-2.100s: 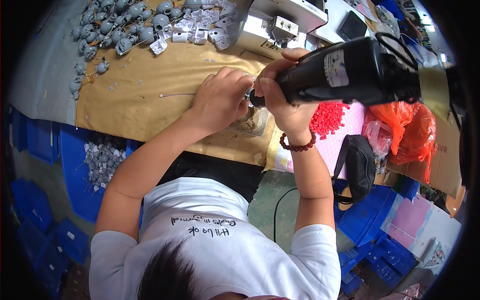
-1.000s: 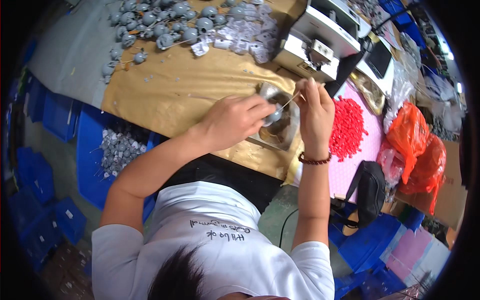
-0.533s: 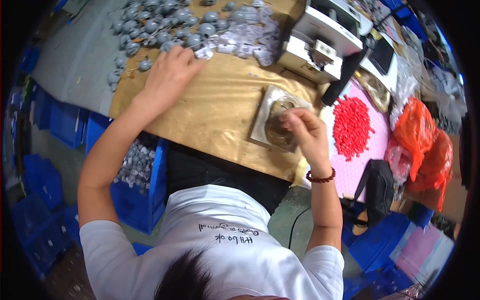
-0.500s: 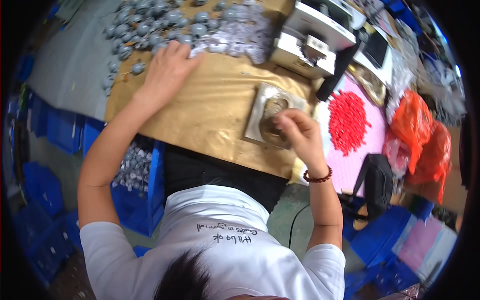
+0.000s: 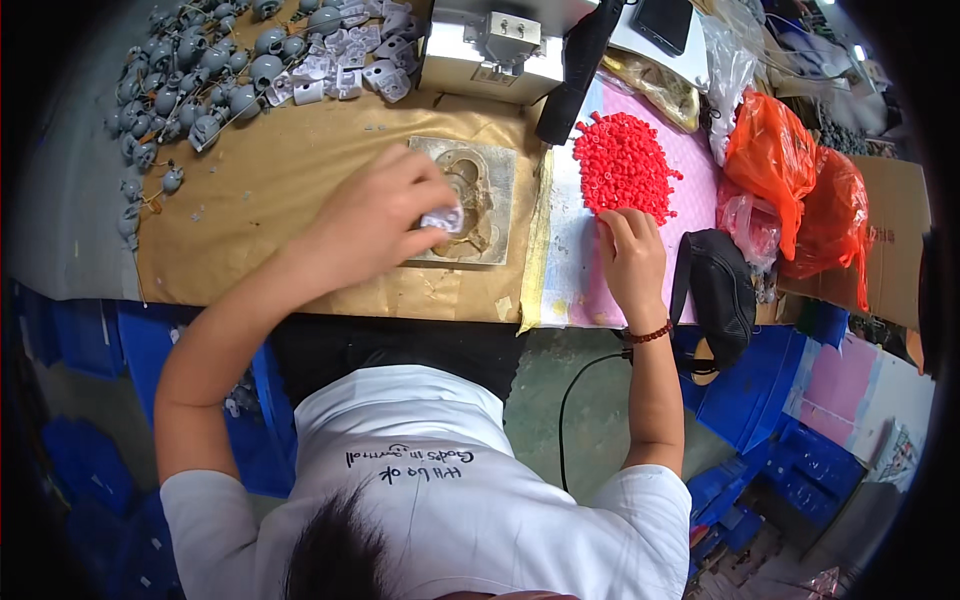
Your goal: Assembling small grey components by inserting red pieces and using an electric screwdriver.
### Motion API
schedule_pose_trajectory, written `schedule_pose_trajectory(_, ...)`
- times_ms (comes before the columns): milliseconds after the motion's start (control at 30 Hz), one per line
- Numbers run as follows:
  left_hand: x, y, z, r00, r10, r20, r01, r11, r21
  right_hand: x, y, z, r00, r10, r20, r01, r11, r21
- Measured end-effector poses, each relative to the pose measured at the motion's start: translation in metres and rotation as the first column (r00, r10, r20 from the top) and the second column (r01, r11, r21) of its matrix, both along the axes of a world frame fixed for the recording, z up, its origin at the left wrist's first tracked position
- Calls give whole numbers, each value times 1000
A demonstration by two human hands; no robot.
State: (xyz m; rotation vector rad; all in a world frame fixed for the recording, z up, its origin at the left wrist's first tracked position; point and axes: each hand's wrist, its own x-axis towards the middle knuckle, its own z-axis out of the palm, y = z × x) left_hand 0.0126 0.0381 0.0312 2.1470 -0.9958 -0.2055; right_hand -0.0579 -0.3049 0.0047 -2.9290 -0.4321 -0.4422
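Observation:
My left hand [image 5: 372, 212] pinches a white plastic part [image 5: 443, 218] between thumb and fingers, above the left side of a metal fixture block [image 5: 500, 185]. The block lies on brown paper and has a rounded, hollowed shape in its top. My right hand [image 5: 635, 265], with a beaded bracelet at the wrist, is at the near edge of a pile of small red plastic pieces [image 5: 622, 160]. Its fingers are bent together; whether a piece sits between the fingertips is hidden.
Many grey round parts with wires [image 5: 190, 75] and white plastic parts [image 5: 345, 60] lie at the far left. A white machine [image 5: 490, 65] stands behind the block. Rightward are a black pouch [image 5: 722, 290], orange plastic bags [image 5: 770, 150] and a phone [image 5: 662, 22]. Blue bins [image 5: 90, 335] stand below.
My left hand has come from the far parts pile to the metal block, bringing a white plastic part. My right hand has left the block and moved right to the red pieces. The view has shifted.

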Motion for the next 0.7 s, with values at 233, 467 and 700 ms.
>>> schedule_pose_trajectory(233,1,-30,-25,971,213,109,-217,976,27,7,-5,-11,999,49,7,-49,999,0)
schedule_pose_trajectory(467,16,-6,-29,964,263,31,-255,952,-168,33,56,14,981,169,-91,-90,824,559)
schedule_pose_trajectory(700,38,45,-17,853,412,320,-411,909,-76,65,125,-3,873,479,88,-470,781,411)
